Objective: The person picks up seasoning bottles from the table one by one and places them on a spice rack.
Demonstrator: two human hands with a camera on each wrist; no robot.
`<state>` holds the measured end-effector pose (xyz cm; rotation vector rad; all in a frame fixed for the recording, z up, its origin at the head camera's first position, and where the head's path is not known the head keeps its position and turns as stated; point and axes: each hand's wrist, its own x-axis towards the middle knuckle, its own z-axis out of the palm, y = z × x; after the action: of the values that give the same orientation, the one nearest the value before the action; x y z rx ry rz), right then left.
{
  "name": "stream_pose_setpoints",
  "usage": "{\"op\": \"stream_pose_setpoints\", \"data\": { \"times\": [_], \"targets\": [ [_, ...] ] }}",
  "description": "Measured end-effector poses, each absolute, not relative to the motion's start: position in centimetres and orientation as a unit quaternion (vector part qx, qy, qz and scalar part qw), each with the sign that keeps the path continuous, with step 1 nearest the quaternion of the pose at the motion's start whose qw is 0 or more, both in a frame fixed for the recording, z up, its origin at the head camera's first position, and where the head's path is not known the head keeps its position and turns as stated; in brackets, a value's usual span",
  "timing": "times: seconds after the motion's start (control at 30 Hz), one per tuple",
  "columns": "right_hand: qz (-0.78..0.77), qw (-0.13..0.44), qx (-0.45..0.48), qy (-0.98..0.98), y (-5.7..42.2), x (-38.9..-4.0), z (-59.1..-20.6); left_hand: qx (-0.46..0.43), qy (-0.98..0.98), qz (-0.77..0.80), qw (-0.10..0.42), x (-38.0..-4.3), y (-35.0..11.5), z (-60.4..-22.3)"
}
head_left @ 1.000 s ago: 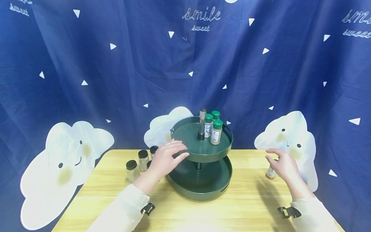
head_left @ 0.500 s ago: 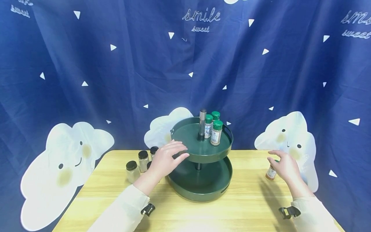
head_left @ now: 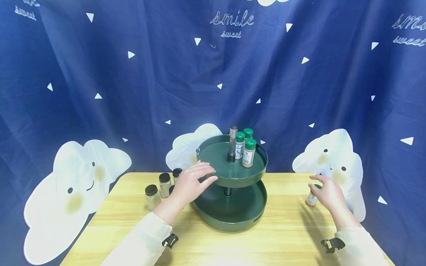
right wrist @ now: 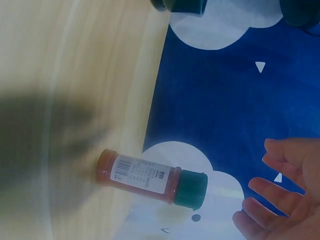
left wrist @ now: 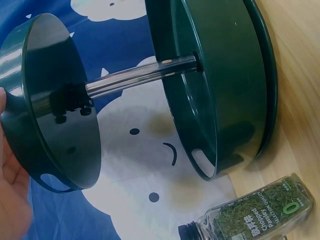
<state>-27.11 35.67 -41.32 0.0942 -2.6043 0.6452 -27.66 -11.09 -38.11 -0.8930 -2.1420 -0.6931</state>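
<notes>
My left hand (head_left: 193, 181) is at the left front of the upper tier of a green two-tier turntable rack (head_left: 229, 221), its fingers relaxed along the rim. In the left wrist view, it touches the side of that tier. Over to the right, my right hand (head_left: 327, 192) hovers with relaxed fingers beside a spice jar (right wrist: 140, 176) with a green cap and reddish contents. The right wrist view shows a gap between the fingers and this jar, which stands on the table. Several green-capped spice jars (head_left: 248, 157) stand on the upper tier, right of the central post (head_left: 232, 142).
Left of the rack, several black-capped glass jars (head_left: 152, 199) stand on the wooden table (head_left: 286, 236), partly behind my left hand. One, labelled chopped parsley (left wrist: 260, 210), shows in the left wrist view. A blue curtain (head_left: 149, 74) hangs behind the table.
My right hand has shifted slightly right and down, uncovering more of the jar's green cap. The left hand and the rack stay put.
</notes>
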Motion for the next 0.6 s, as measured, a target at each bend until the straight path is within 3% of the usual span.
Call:
{"op": "stream_pose_setpoints", "data": {
  "times": [0.6],
  "targets": [
    [0.23, 0.196, 0.027, -0.953, 36.56, -27.31, -42.33, -0.342, -0.829, -0.263, 0.355, -27.68, -11.13, -38.14]
  ]
}}
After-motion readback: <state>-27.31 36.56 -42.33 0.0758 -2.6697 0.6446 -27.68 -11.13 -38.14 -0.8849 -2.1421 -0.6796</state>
